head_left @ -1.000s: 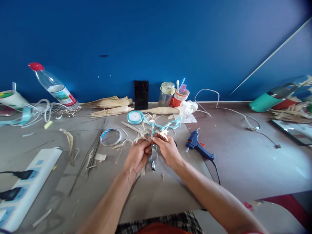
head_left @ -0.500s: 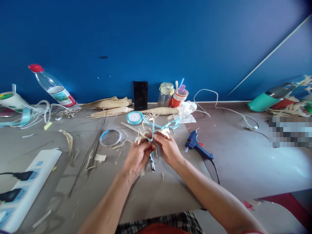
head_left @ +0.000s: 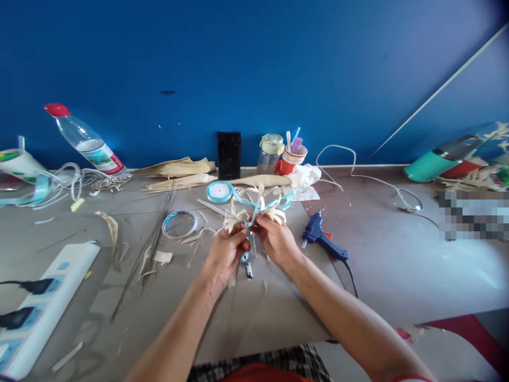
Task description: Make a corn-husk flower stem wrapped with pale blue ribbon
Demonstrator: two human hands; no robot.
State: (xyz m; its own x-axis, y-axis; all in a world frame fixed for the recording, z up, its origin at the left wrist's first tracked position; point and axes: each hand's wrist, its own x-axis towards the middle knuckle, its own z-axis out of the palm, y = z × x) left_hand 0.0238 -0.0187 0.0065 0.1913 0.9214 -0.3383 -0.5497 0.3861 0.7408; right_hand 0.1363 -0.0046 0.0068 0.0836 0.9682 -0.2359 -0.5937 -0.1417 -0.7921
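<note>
Above the middle of the table, both my hands pinch a handmade flower spray (head_left: 274, 214) with pale husk-like petals and light blue ribbon on its stems. My left hand (head_left: 227, 248) is closed on the lower stem, at the left. The fingers of my right hand (head_left: 276, 239) close on the ribbon-wrapped stem just right of it. Fingers partly hide the stems where they meet. Under my hands lies a small utility knife (head_left: 248, 267). Behind the flowers sits a spool of blue ribbon (head_left: 219, 192), with a loose ribbon strip beside it.
A blue hot glue gun (head_left: 324, 239) lies to the right. On the left are a roll of tape (head_left: 180, 225), thin wires (head_left: 153, 233) and a power strip (head_left: 59, 307). Dried husks (head_left: 178, 167), a phone (head_left: 229, 155), a jar (head_left: 271, 154) and a paper cup (head_left: 292, 159) line the wall.
The flower heads have turned and spread more clearly above my fingers. My fingers have shifted slightly along the stems, with both hands still gripping.
</note>
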